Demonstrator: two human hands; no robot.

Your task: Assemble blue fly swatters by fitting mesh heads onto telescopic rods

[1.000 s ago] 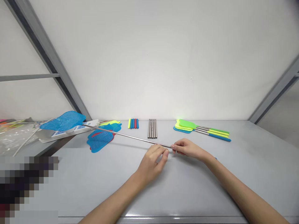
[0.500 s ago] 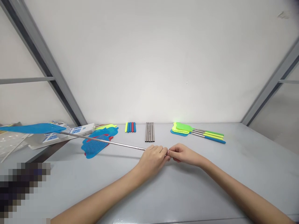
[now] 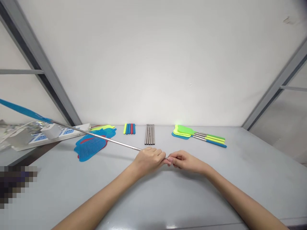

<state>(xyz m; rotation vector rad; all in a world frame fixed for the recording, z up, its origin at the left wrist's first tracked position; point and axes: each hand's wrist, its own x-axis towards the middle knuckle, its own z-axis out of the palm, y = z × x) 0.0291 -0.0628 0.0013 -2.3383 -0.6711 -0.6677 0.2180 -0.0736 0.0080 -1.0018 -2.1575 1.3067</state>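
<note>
Fingers of the left hand point(image 3: 148, 161) wrap round a thin silver rod point(image 3: 112, 140) — I see the right hand point(image 3: 187, 162) pinching its end, just beside them. The rod's blue head point(image 3: 26, 111) sticks out far to their left.

At frame centre we record the left hand point(image 3: 149, 159) wrapped round a thin metal rod point(image 3: 107, 139), the right hand point(image 3: 185, 161) pinching its end; the blue swatter head point(image 3: 26, 111) on its far end is cut by the left edge. Left of centre we note loose swatter heads point(image 3: 90, 149) piled near a white power strip point(image 3: 57, 139); rightward lie five coloured sticks point(image 3: 129, 128), metal tubes point(image 3: 150, 134) and, right of centre, stacked swatters point(image 3: 185, 130).
</note>
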